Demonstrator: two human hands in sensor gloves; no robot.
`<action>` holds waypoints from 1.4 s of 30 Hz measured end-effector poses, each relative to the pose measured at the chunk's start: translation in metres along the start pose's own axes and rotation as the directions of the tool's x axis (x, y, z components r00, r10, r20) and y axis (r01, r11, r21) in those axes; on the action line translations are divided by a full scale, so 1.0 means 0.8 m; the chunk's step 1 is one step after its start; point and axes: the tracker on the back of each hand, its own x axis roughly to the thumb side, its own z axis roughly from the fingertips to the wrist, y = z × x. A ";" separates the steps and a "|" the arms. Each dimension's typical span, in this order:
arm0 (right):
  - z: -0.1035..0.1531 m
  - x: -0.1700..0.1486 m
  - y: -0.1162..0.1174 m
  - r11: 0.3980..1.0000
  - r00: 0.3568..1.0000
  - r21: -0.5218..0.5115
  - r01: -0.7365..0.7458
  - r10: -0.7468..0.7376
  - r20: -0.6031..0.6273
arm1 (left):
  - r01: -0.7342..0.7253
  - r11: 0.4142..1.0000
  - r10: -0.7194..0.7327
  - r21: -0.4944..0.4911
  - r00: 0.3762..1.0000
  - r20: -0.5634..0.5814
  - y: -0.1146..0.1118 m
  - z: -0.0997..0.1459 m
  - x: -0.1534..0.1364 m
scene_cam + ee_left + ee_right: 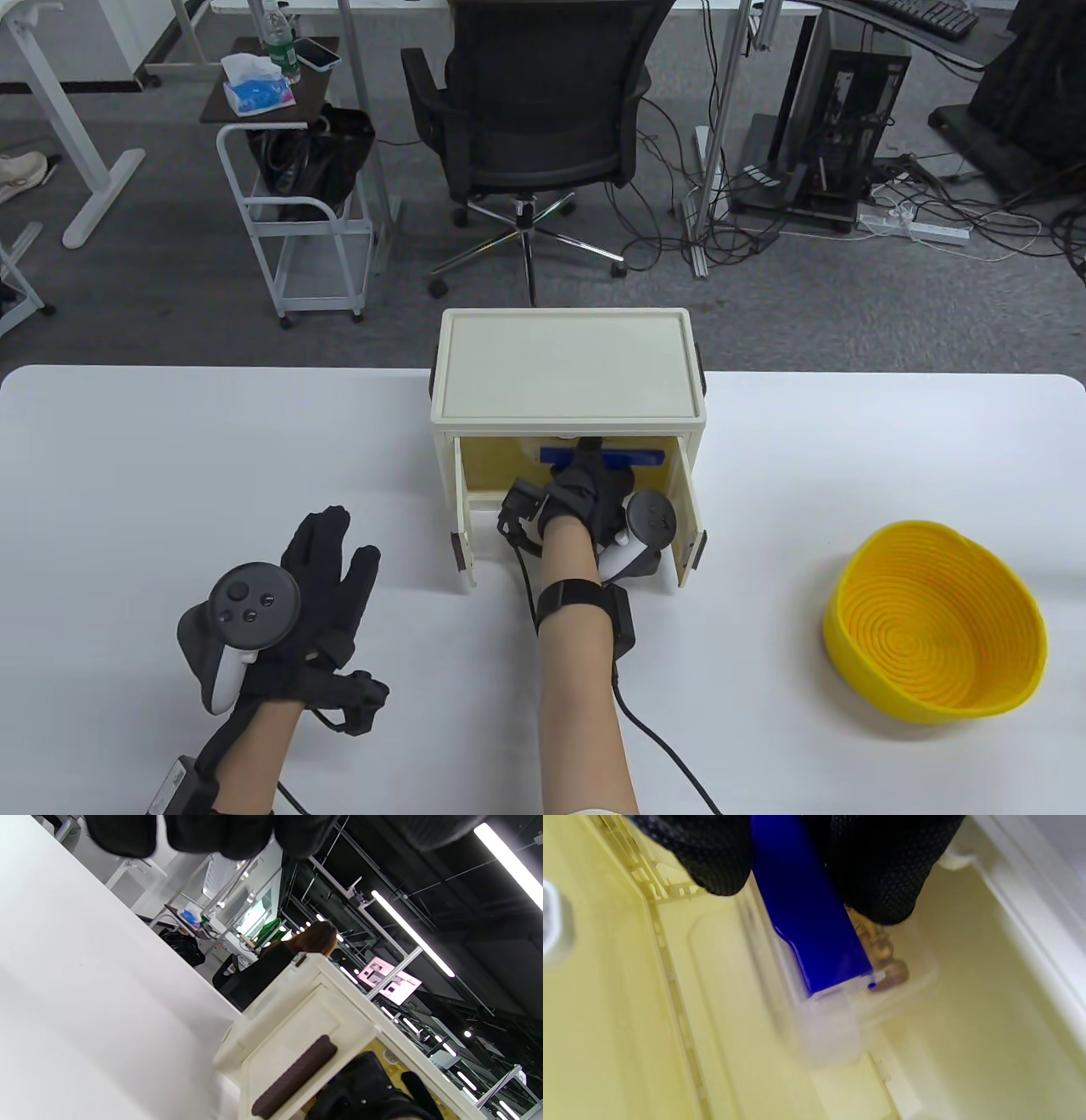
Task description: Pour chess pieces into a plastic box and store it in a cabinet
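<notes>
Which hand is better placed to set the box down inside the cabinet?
Right. The right hand already holds the box by its blue handle inside the open cabinet; the left hand is out on the table.

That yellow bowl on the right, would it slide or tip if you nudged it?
The yellow bowl would probably rock: it already sits tilted on a rounded bottom. It looks light, with thin ribbed walls and nothing visible inside, so a nudge would likely slide it across the smooth white table. It seems stiff rather than floppy.

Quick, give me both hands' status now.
Left hand: open, fingers spread, holding nothing.
Right hand: inside the cabinet, gripping the plastic box by its blue handle.
</notes>
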 end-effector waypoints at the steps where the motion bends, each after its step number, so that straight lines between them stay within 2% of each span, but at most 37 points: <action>1: 0.001 -0.002 -0.002 1.000 1.000 -0.006 -0.009 0.009 -0.007 | 0.003 1.000 -0.003 -0.004 1.000 -0.002 -0.001 -0.001 -0.001; 5: 0.009 0.001 -0.005 0.999 1.000 0.033 -0.007 0.007 -0.002 | 0.012 1.000 -0.012 -0.008 1.000 -0.003 -0.003 -0.001 -0.001; 7: 0.014 0.009 -0.008 0.995 0.996 0.046 -0.085 0.084 0.028 | 0.014 1.000 -0.014 -0.006 1.000 0.002 -0.003 -0.001 0.001; 10: 0.026 0.024 -0.016 0.965 0.975 0.136 -0.224 0.222 0.030 | 0.016 1.000 -0.016 -0.009 1.000 0.012 -0.005 -0.001 0.003; 13: 0.053 0.041 -0.027 0.909 0.932 0.218 -0.355 0.327 0.154 | 0.029 0.999 -0.028 -0.014 0.999 0.018 -0.008 0.000 0.005; 14: 0.064 0.046 -0.031 0.879 0.904 0.234 -0.416 0.372 0.211 | 0.033 0.999 -0.032 -0.016 0.999 0.021 -0.009 0.000 0.005; 16: 0.094 0.058 -0.046 0.784 0.807 0.256 -0.566 0.463 0.367 | 0.044 0.999 -0.043 -0.027 0.999 0.026 -0.014 -0.001 0.007; 19: 0.146 0.081 -0.078 0.695 0.672 0.223 -0.683 0.479 0.566 | 0.059 0.996 -0.057 -0.059 0.998 0.031 -0.023 -0.001 0.009; 21: 0.171 0.096 -0.099 0.667 0.603 0.189 -0.720 0.468 0.646 | 0.051 0.995 -0.049 -0.085 0.998 0.029 -0.028 0.000 0.009; 24: 0.205 0.122 -0.145 0.658 0.489 0.105 -0.745 0.433 0.757 | 0.027 0.992 -0.026 -0.123 1.000 0.007 -0.036 -0.001 0.006; 26: 0.213 0.134 -0.174 0.655 0.418 0.033 -0.755 0.441 0.794 | 0.032 0.990 -0.033 -0.136 0.999 -0.002 -0.041 -0.003 0.003; 30: 0.194 0.138 -0.215 0.619 0.326 -0.090 -0.780 0.525 0.786 | 0.062 0.985 -0.067 -0.164 0.997 -0.024 -0.063 -0.009 -0.003; 32: 0.168 0.132 -0.227 0.593 0.326 -0.122 -0.796 0.590 0.739 | 0.082 0.975 -0.091 -0.209 0.995 -0.033 -0.081 -0.014 -0.004; 37: 0.100 0.102 -0.231 0.546 0.387 -0.076 -0.835 0.679 0.623 | 0.136 0.950 -0.157 -0.279 0.986 -0.051 -0.121 -0.030 0.005; 40: 0.071 0.087 -0.227 0.555 0.434 -0.048 -0.831 0.698 0.570 | 0.110 0.963 -0.134 -0.244 0.987 -0.084 -0.136 -0.043 0.010; 42: 0.055 0.080 -0.221 0.589 0.489 -0.007 -0.808 0.678 0.548 | 0.092 0.977 -0.111 -0.191 0.989 -0.096 -0.145 -0.055 0.014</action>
